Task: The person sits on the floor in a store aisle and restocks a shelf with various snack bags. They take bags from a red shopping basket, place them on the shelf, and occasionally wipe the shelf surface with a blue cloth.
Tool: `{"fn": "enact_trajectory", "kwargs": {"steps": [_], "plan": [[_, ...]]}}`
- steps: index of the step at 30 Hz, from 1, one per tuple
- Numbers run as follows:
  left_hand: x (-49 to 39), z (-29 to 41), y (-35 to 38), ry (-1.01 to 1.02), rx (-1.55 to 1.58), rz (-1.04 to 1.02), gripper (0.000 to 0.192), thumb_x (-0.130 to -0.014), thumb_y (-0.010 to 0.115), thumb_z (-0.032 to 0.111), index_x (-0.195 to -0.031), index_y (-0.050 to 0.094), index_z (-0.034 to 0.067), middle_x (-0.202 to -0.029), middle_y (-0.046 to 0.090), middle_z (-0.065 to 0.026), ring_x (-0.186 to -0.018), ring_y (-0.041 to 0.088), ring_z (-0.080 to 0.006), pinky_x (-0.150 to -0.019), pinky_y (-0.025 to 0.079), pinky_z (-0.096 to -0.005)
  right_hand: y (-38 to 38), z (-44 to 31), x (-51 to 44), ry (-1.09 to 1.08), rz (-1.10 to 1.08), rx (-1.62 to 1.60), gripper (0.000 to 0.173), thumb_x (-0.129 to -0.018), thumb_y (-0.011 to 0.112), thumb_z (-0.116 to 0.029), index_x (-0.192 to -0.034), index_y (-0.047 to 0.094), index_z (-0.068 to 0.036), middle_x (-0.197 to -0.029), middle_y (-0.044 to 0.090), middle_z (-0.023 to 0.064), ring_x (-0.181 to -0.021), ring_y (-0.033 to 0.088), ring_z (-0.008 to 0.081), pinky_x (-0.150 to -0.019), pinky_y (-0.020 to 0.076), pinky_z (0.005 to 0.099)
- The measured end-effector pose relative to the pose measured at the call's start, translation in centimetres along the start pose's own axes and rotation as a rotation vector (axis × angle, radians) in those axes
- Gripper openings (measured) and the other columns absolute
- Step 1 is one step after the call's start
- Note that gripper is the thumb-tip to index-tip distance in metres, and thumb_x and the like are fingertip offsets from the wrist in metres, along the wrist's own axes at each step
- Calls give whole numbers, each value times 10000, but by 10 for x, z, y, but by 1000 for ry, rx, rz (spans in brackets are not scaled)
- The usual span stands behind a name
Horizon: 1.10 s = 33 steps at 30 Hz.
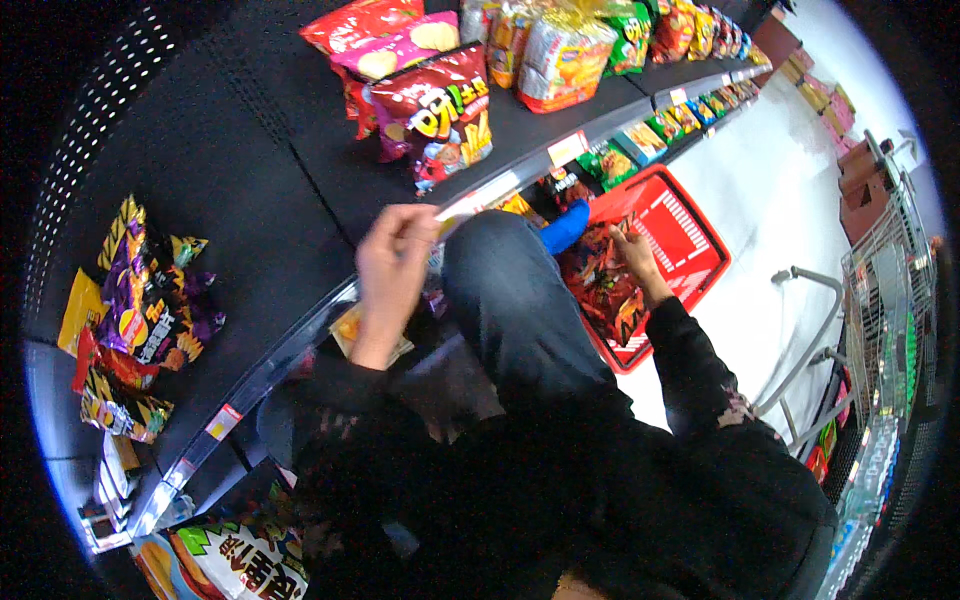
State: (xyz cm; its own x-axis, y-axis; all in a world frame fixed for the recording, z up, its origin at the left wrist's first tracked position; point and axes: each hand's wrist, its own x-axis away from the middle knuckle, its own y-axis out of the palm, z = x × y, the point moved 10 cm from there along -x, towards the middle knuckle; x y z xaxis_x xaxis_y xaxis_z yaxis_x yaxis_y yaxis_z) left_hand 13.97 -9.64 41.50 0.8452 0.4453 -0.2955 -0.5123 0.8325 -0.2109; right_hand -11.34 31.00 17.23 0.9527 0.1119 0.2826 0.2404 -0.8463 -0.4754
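Note:
My left hand (pixel 394 262) is at the front edge of the black shelf (pixel 262 232), its fingertips beside the price-label strip (pixel 480 196). Its fingers are bent and blurred; whether they grip the strip is unclear. Down to the right, my right hand (pixel 636 255) reaches into a red plastic shopping basket (pixel 690 232) on the floor. Dark red snack bags (pixel 604 277) lie inside, and the hand touches the upper ones with curled fingers. Its grip cannot be made out. My bent knee (pixel 502 285) in dark trousers comes between the two hands.
Upright chip bags (pixel 442 112) and plastic-wrapped multipacks (pixel 566 56) stand along the shelf. A heap of snack bags (pixel 154 315) lies at its left end. More packets (pixel 615 161) line the tier below. A metal shopping cart (pixel 885 247) and brown cartons (pixel 862 180) are across the aisle.

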Motion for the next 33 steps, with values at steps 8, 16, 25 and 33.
{"fn": "enact_trajectory", "kwargs": {"steps": [8, 16, 25, 33], "plan": [[52, 71, 108, 640, -566, -155, 402, -847, 702, 280, -1209, 658, 110, -1384, 556, -103, -1327, 448, -320, -1083, 338, -501, 10, -260, 95, -640, -78, -16, 235, -1019, 605, -242, -964, 624, -15, -772, 668, 57, -672, 631, 117, -625, 513, 301], [75, 67, 110, 571, -576, -33, 429, -832, 704, 247, -1236, 651, 113, -1439, 506, -108, -1438, 353, -344, -1167, 224, -634, 89, -469, 178, -1512, 83, 502, 417, -868, 570, -35, -1283, 598, -62, -1245, 633, 178, -1195, 557, 381, -1044, 437, 445], [71, 56, 103, 534, -569, -96, 477, -832, 718, 220, -1291, 629, 127, -1499, 474, -107, -1454, 343, -347, -1158, 231, -638, 150, -495, 138, -1585, -17, 727, 299, -884, 661, -120, -1174, 658, -48, -1099, 662, 180, -1117, 610, 370, -993, 484, 466], [66, 51, 110, 528, -579, -140, 532, -824, 707, 207, -1341, 594, 152, -1525, 440, -117, -1461, 317, -368, -1175, 204, -630, 62, -486, 144, -1452, -57, 596, 151, -957, 654, -167, -1001, 639, -23, -961, 648, 125, -955, 642, 277, -868, 508, 363]]}}
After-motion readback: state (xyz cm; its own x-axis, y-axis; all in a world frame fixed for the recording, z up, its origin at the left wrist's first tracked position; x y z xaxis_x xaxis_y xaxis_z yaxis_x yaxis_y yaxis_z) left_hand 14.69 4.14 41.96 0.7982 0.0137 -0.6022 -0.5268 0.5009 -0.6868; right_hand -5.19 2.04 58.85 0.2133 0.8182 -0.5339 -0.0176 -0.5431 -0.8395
